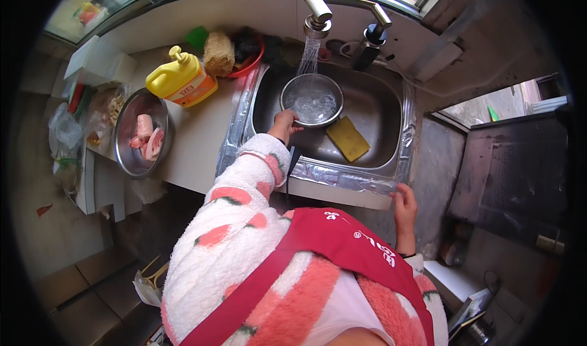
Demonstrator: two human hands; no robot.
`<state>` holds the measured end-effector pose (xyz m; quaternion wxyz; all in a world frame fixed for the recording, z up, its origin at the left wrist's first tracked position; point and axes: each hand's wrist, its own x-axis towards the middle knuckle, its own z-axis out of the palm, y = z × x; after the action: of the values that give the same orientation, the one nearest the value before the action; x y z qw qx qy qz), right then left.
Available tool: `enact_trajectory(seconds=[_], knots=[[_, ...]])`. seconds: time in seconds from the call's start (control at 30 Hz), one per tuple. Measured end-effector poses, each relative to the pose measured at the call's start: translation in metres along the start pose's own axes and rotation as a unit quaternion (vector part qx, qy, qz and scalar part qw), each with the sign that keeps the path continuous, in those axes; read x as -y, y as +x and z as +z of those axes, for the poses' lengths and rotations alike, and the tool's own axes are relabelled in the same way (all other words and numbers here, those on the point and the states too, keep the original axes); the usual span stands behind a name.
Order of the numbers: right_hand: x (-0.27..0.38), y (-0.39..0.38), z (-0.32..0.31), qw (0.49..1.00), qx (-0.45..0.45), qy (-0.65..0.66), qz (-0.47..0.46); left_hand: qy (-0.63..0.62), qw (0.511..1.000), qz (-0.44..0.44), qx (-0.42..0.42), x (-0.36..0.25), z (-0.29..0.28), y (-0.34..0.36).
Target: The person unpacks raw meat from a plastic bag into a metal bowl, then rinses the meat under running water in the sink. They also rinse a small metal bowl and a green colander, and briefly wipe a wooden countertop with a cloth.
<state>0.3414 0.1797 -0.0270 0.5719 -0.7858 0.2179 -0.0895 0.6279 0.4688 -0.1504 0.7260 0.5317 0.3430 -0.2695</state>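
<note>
A round metal bowl (pixel 310 99) stands tilted slightly in the steel sink (pixel 384 109), with rippling water inside. Pinching its near left rim is my left hand (pixel 285 126). From the faucet (pixel 318 17) above, a stream of water falls into the bowl. Just right of the bowl, a flat yellow-green sponge (pixel 348 139) lies on the sink bottom. My right hand (pixel 405 210) hangs beside the counter's front edge at the sink's near right corner, holding nothing I can see; its fingers are loosely bent and apart.
Left on the counter, a metal basin (pixel 126 133) holds pieces of raw meat (pixel 147 139). Behind it stand a yellow pump jug (pixel 181 80), a tan fibrous scrubber (pixel 218 54) and a red bowl (pixel 249 66). Foil tape (pixel 342 176) lines the sink's edge. A black device (pixel 367 47) stands behind the sink.
</note>
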Motion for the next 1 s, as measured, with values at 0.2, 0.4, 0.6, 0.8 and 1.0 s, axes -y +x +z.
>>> enact_trajectory(seconds=[0.2, 0.4, 0.6, 0.8, 1.0], knots=[[0.006, 0.018, 0.012, 0.999, 0.044, 0.01, -0.029, 0.027, 0.996, 0.054, 0.06, -0.042, -0.005, -0.07], [0.012, 0.026, 0.019, 0.996, 0.067, 0.024, -0.061, -0.018, 0.992, 0.091, 0.081, -0.076, 0.002, -0.106], [0.006, 0.03, 0.014, 0.996, 0.055, 0.027, -0.07, -0.027, 0.989, 0.128, 0.072, -0.09, 0.003, -0.125], [0.011, 0.031, 0.021, 0.995, 0.085, 0.036, -0.033, -0.062, 0.99, 0.117, 0.053, -0.08, -0.01, -0.13], [0.017, 0.038, 0.035, 0.991, 0.136, 0.017, -0.009, -0.046, 0.992, 0.116, 0.012, -0.068, -0.046, -0.136]])
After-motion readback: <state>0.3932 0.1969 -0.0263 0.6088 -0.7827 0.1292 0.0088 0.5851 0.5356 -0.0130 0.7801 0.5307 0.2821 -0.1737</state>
